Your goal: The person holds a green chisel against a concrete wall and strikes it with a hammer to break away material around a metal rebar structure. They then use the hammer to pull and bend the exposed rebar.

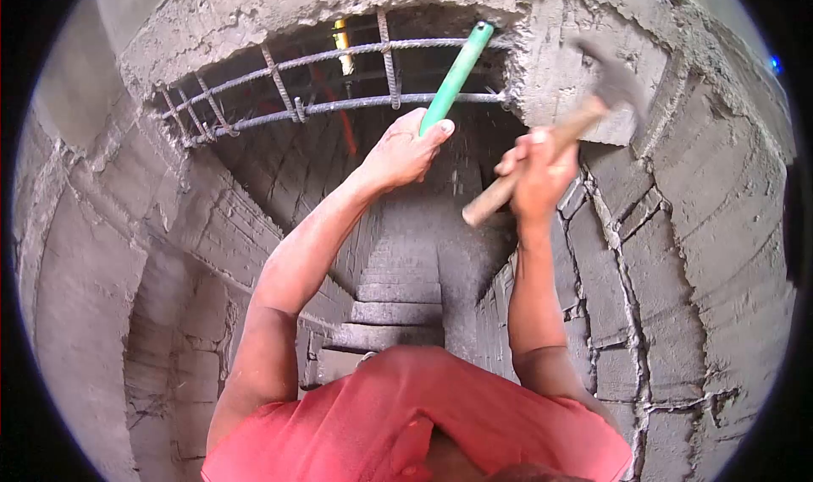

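My left hand (406,148) is closed round the lower end of a green rod-shaped tool (457,76), whose far end points up and right beside the exposed steel bars (339,105). In my right hand (542,177) is the wooden handle of a hammer (495,198). The hammer's head, blurred by motion, is at the upper right in front of the rough concrete (559,67). A gap separates the hammer from the green tool. The green tool's far tip lies close to the concrete edge; whether they touch is unclear.
Steps (394,291) lie below, between rough walls. A block wall (660,313) with open joints stands at the right. A yellow object (342,38) is behind the bars, with a red strip (348,135) lower down.
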Tool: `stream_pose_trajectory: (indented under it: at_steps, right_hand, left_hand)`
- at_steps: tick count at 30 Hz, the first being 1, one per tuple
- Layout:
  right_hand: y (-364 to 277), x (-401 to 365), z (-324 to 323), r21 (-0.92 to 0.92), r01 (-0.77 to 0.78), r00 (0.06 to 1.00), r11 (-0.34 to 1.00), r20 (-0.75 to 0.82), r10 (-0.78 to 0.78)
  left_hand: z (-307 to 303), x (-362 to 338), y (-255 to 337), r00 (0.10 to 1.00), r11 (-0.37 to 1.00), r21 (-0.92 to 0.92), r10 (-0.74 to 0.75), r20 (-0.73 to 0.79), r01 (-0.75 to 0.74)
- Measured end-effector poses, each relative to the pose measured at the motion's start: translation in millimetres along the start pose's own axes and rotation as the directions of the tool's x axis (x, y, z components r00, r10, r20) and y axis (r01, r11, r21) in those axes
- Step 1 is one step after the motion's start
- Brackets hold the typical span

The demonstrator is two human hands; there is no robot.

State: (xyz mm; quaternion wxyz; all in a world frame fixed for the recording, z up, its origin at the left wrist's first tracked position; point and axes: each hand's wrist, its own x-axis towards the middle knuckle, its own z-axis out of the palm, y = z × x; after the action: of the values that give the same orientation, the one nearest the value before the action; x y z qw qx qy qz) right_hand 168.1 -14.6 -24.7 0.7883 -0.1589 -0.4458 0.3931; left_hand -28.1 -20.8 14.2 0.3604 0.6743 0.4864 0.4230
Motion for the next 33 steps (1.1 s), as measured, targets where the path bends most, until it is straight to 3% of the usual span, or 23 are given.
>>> stream_pose_trajectory:
  at_steps: [2,3,4,5,7,8,9,11,13,15,17,18,19,20,21,23,25,27,29,32,33]
  right_hand:
    - [2,13,0,0.138,0.110,0.982,0.984,-0.168,-0.086]
    - [10,17,-1,0.131,0.110,0.982,0.985,-0.169,-0.087]
    - [19,20,-1,-0.135,-0.057,0.998,0.989,-0.040,0.051]
    - [26,24,-1,-0.404,-0.183,0.974,0.896,0.046,0.220]
    - [6,24,15,-0.545,-0.225,0.862,0.807,0.274,0.426]
    - [18,21,11,-0.642,0.055,0.894,0.765,0.373,0.249]
    - [10,12,19,-0.551,-0.032,0.911,0.834,0.326,0.251]
    - [8,0,19,-0.384,-0.064,0.969,0.921,0.196,0.149]
    - [5,-12,16,-0.080,-0.079,0.995,0.994,0.054,0.083]
    - [12,-28,6,0.229,-0.036,0.999,0.973,0.031,0.029]
    - [8,-47,-7,0.276,-0.012,1.000,0.961,-0.003,0.014]
    - [6,-58,-14,0.226,-0.027,0.998,0.974,-0.043,0.038]
    - [7,-67,-21,0.200,-0.018,0.996,0.980,-0.087,0.037]
    - [8,-77,-30,0.113,-0.046,0.996,0.993,-0.074,0.055]
    - [7,-85,-38,0.023,-0.072,0.995,0.997,-0.063,0.074]
    - [0,-95,-49,0.000,-0.127,0.992,0.992,-0.012,0.127]
    - [-8,-96,-53,-0.037,-0.180,0.983,0.983,0.040,0.182]
    - [-18,-95,-48,-0.207,-0.096,0.991,0.974,0.075,0.114]
    - [-37,-89,-38,-0.169,-0.043,0.995,0.985,0.082,0.058]
    - [-73,-71,-32,-0.140,0.066,0.988,0.988,0.147,-0.045]
    - [-85,-64,-29,-0.142,0.111,0.984,0.984,0.152,-0.089]
  left_hand:
    - [1,1,-5,1.000,1.000,0.005,0.006,-0.011,-0.006]
    - [4,2,-5,1.000,1.000,0.000,0.005,-0.006,-0.005]
    - [8,2,-4,1.000,0.999,-0.046,0.013,-0.006,-0.013]
    - [12,4,-3,1.000,0.996,-0.090,0.022,-0.007,-0.022]
    - [21,8,-6,0.999,0.930,-0.367,-0.023,-0.034,0.009]
    - [17,6,-5,0.998,0.913,-0.407,-0.040,-0.046,0.018]
    - [10,6,-2,0.997,0.889,-0.458,-0.044,-0.070,0.007]
    - [-1,4,-12,0.994,0.922,-0.386,-0.010,-0.108,-0.033]
    - [-7,-11,-21,0.991,0.986,-0.159,0.032,-0.130,-0.052]
    - [-5,-23,-31,0.984,0.996,-0.007,0.087,-0.153,-0.089]
    - [3,-29,-50,0.976,0.993,0.016,0.122,-0.183,-0.121]
    - [6,-17,-78,0.799,0.809,0.457,0.528,-0.288,-0.370]
    - [10,-20,-71,0.797,0.809,0.455,0.530,-0.290,-0.373]
    - [18,-25,-62,0.896,0.940,0.177,0.332,-0.293,-0.291]
    - [27,-28,-55,0.964,0.981,-0.112,0.131,-0.231,-0.160]
    - [46,-14,-60,0.966,0.964,-0.183,0.151,-0.208,-0.190]
    - [61,-22,-22,0.950,0.967,-0.113,0.194,-0.243,-0.227]
    - [69,-12,-20,0.958,0.953,-0.178,0.209,-0.194,-0.244]
    - [68,-3,-16,0.973,0.930,-0.292,0.196,-0.121,-0.223]
    - [68,27,-30,0.925,0.937,-0.093,0.310,-0.221,-0.336]
    - [69,27,-29,0.924,0.935,-0.108,0.308,-0.228,-0.339]
